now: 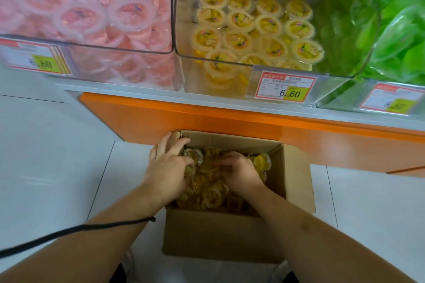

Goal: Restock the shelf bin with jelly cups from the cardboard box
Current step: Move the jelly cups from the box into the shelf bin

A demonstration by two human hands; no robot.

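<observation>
An open cardboard box (220, 234) stands on the floor against the orange shelf base, filled with several yellow jelly cups (212, 195). Both my hands are inside it. My left hand (169, 167) reaches in at the box's far left corner, its fingers curled over cups there. My right hand (240, 171) lies palm down in the middle, fingers bent around cups beneath it. Above, the clear middle shelf bin (190, 69) holds several yellow jelly cups (241, 20) standing lid up, partly filling it.
A bin of pink cups (96, 11) is on the left and a bin of green packs (395, 25) on the right. Price tags reading 6.60 (286, 88) hang on the bin fronts. A black cord (76, 230) crosses my left forearm. White floor tiles (50, 167) surround the box.
</observation>
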